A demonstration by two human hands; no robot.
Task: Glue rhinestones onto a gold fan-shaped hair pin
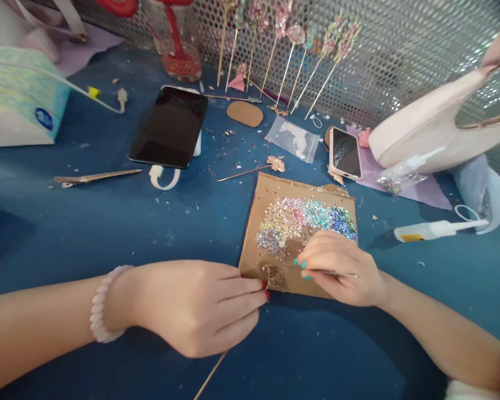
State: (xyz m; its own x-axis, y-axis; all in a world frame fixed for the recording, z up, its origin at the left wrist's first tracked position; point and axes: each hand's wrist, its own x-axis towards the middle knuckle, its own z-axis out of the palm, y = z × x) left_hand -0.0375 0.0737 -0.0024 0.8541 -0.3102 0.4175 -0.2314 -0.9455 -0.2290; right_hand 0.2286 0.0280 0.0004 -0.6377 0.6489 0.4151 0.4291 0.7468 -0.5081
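A brown cardboard sheet (266, 216) lies on the blue table, with a heap of pastel sequins (304, 219) spread on it. My left hand (200, 305) has its fingers pinched on a thin wooden stick (210, 376) that runs under the palm toward me; its fingertips rest at the cardboard's near edge beside a small gold filigree piece (273, 275). My right hand (337, 269) is closed around thin metal tweezers (344, 274), their tip hidden near the sequins.
Two phones (170, 126) (345, 153) lie face up behind the cardboard. Several finished sequin sticks (300, 61) lean on the perforated metal wall. A glue bottle (437, 229), a pink bag (433, 122), a small plastic bag (294, 139), a metal tool (95, 177) and a tissue pack (20, 100) surround the work.
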